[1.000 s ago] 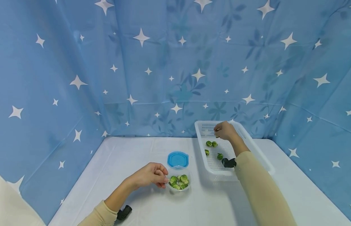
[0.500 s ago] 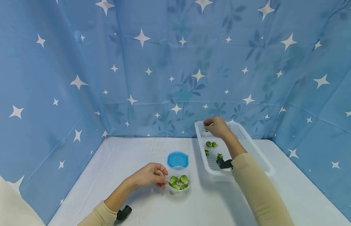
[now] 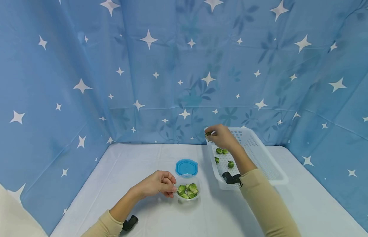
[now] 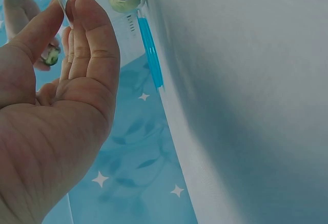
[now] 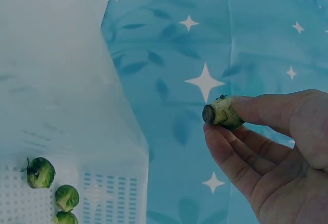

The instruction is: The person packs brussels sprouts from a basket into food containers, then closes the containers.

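My right hand (image 3: 222,136) pinches a Brussels sprout (image 5: 225,113) between thumb and fingers, its cut stem facing outward in the right wrist view. It is raised over the back left corner of the white perforated basket (image 3: 280,181). Several more sprouts (image 3: 230,164) lie on the basket floor. On the left, my left hand (image 3: 156,183) holds the rim of a small clear plastic container (image 3: 197,184) with thumb and fingertips. Inside that container sit several Brussels sprouts (image 3: 192,188). In the left wrist view the container (image 4: 134,26) is partly hidden by the fingers.
A blue lid (image 3: 186,167) lies flat just behind the clear container. The basket stands to the right on a white-covered table (image 3: 136,158). A blue curtain (image 3: 160,92) with white stars encloses the back and sides. Dark wrist cameras sit at both sleeves.
My right hand has risen slightly and moved left from inside the basket to its back left corner, carrying the sprout. My left hand and the clear container have stayed still.
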`<action>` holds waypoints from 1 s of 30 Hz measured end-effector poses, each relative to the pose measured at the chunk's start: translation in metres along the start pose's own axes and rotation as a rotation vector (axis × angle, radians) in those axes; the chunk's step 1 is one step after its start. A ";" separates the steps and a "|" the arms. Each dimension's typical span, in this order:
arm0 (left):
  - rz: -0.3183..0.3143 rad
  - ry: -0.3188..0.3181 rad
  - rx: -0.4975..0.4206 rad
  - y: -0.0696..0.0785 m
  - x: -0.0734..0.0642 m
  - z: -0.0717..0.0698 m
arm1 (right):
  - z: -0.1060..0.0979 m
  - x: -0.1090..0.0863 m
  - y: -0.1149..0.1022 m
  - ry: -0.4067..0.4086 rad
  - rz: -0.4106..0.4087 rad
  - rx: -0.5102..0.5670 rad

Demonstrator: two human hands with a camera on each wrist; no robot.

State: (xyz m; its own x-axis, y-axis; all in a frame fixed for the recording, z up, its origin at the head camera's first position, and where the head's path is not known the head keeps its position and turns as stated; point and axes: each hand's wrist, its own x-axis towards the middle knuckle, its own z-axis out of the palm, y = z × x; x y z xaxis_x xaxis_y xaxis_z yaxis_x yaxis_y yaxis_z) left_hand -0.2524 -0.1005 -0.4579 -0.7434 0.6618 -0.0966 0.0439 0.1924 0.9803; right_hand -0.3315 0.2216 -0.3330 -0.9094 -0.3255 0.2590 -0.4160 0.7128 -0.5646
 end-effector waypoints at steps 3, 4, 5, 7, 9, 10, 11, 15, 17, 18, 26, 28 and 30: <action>-0.001 0.008 -0.002 0.000 0.000 0.001 | 0.003 -0.002 -0.003 0.009 -0.018 0.003; -0.002 0.010 -0.003 0.000 0.000 0.001 | 0.004 -0.003 -0.004 0.012 -0.021 0.004; -0.002 0.012 -0.004 0.000 0.000 0.001 | 0.005 -0.004 -0.005 0.014 -0.022 0.004; -0.002 0.014 -0.005 0.000 0.000 0.001 | 0.008 -0.007 -0.006 0.013 -0.025 0.007; -0.002 0.012 -0.004 0.000 0.000 0.001 | 0.010 -0.010 -0.009 0.006 -0.022 0.023; -0.003 0.010 -0.004 0.000 0.000 0.001 | 0.012 -0.011 -0.010 0.002 -0.023 0.035; -0.003 0.007 -0.003 0.000 0.000 0.001 | 0.013 -0.013 -0.011 -0.002 -0.028 0.046; -0.001 0.002 0.002 -0.001 0.001 0.000 | 0.020 -0.018 -0.016 -0.011 -0.068 0.089; 0.001 0.003 0.001 -0.002 0.001 -0.001 | 0.023 -0.020 -0.017 -0.013 -0.083 0.102; 0.002 0.005 0.002 -0.002 0.001 -0.001 | 0.025 -0.020 -0.017 -0.015 -0.086 0.104; -0.005 0.014 0.005 -0.003 0.002 -0.001 | 0.036 -0.026 -0.017 -0.020 -0.100 0.129; -0.003 0.013 0.007 -0.003 0.002 -0.001 | 0.039 -0.028 -0.016 -0.021 -0.112 0.141; -0.003 0.010 0.006 -0.003 0.002 0.000 | 0.041 -0.030 -0.015 -0.026 -0.118 0.148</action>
State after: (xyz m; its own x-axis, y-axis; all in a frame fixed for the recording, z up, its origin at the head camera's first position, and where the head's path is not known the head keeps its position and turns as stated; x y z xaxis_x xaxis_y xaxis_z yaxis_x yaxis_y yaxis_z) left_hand -0.2541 -0.1001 -0.4608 -0.7499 0.6543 -0.0974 0.0460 0.1985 0.9790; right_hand -0.2983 0.1949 -0.3648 -0.8533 -0.4186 0.3109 -0.5134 0.5703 -0.6412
